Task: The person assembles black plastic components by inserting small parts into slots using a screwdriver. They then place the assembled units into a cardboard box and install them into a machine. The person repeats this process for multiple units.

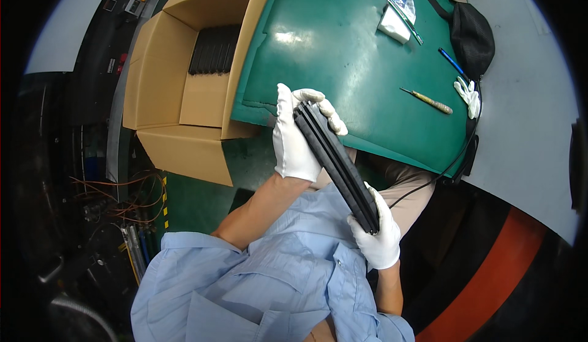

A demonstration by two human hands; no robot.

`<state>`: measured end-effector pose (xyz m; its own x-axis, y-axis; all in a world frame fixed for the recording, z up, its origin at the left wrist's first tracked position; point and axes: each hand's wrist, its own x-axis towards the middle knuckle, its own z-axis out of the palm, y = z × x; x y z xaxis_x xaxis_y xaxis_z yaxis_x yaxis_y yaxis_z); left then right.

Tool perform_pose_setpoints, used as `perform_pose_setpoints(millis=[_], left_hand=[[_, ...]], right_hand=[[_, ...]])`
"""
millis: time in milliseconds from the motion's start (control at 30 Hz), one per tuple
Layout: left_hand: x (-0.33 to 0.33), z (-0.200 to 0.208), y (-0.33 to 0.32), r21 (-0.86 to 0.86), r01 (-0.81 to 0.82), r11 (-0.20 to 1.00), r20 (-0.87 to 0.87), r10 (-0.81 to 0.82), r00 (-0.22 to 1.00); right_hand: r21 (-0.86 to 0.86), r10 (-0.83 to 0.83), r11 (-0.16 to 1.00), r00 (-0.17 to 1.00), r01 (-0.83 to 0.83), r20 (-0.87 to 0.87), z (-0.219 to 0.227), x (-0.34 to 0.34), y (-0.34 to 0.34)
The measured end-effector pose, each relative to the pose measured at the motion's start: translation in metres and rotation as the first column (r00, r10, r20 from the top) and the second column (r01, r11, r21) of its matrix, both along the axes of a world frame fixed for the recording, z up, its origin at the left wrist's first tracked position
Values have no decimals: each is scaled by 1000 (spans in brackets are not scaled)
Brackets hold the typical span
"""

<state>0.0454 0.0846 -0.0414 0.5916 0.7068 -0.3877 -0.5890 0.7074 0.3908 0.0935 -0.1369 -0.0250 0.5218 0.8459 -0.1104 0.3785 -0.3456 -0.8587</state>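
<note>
Between my two white-gloved hands I hold a long black ribbed plastic part, slanting from upper left to lower right over my lap. My left hand grips its upper end, fingers curled over the top. At the lower end, my right hand is closed round the part from the right side. Left of my left hand stands an open cardboard box. Inside it, a row of similar black parts is packed against the far side.
A green mat covers the table ahead. On it lie a screwdriver, a blue pen, a white glove, a black mesh pouch and a small white box. Copper-coloured wires hang at the left; a black cable runs along the right.
</note>
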Motion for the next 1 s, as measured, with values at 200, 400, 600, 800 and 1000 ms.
perform_pose_setpoints(millis=[200,400,600,800,1000], left_hand=[[-1,0,-1,38,-1,999,-29,2,1000],[-1,-1,0,47,15,999,-28,-14,1000],[-4,-1,4,16,72,997,-64,-71,995],[-5,3,1,44,71,996,-80,-68,994],[-7,6,0,109,70,992,-136,-55,989]], right_hand=[[38,5,999,997,-9,83,-1,-1,0],[43,-1,999,999,-1,46,-3,0,0],[-61,33,998,996,-28,80,2,4,1],[1,30,1000,995,-30,91,1,4,0],[-124,-13,992,997,3,-79,15,2,4]])
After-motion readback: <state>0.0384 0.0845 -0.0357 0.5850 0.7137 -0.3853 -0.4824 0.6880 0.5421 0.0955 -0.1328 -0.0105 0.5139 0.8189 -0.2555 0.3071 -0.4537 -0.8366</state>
